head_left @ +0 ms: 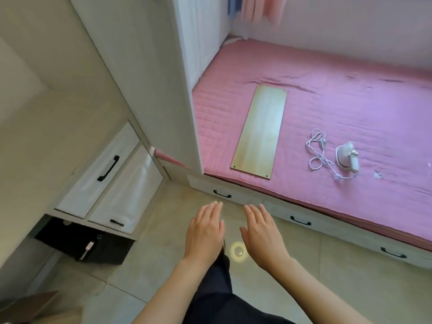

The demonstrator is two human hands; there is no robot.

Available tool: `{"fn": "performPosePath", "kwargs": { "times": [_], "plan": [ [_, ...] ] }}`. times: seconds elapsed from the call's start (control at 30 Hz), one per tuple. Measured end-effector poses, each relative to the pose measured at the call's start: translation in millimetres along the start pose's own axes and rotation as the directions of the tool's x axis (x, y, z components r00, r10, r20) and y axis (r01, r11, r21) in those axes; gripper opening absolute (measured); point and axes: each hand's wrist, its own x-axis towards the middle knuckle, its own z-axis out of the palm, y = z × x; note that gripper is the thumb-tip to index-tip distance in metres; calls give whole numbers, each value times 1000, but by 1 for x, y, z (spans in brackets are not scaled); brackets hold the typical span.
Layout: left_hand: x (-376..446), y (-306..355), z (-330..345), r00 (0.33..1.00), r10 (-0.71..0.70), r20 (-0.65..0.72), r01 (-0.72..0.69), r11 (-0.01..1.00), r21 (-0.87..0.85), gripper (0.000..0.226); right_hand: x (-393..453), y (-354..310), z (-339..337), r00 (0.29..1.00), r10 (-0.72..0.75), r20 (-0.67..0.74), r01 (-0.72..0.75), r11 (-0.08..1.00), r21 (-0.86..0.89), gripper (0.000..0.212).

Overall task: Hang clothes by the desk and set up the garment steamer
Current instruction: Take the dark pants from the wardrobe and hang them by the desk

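A bed with a quilted pink cover fills the right side of the view, raised on a white base with drawers that have black handles. A tall white wardrobe stands against the bed's left edge, and to its left a low white cabinet with two black-handled fronts sits above a dark box on the floor. The floor is pale tile, with a small bright spot of light between the person's wrists. A long pale wooden board lies flat on the bed near its front edge, running away from the viewer. Pink and blue clothes hang at the top of the view, beyond the far end of the bed, blurred. The person's dark trouser leg shows between the forearms. The left hand and the right hand are both held out palm down over the floor just in front of the bed base, fingers straight and together, holding nothing and touching nothing, with a narrow gap between them. The garment steamer, small and white, lies on the bed to the right of the board and well apart from both hands. Its white cord lies in loose loops just to its left on the cover.
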Motion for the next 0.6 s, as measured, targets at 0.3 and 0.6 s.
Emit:
{"fn": "performPosePath", "kwargs": {
  "times": [0.3, 0.6],
  "plan": [
    [146, -18, -11, 992, 111, 56, -113, 993, 31, 49, 125, 42, -22, 997, 75, 7, -75, 996, -41, 59],
    [258, -17, -22, 984, 160, 75, -163, 986, 26, 51, 216, 60, -49, 995, 86, -41, -87, 996, -29, 54]
  ]
}}
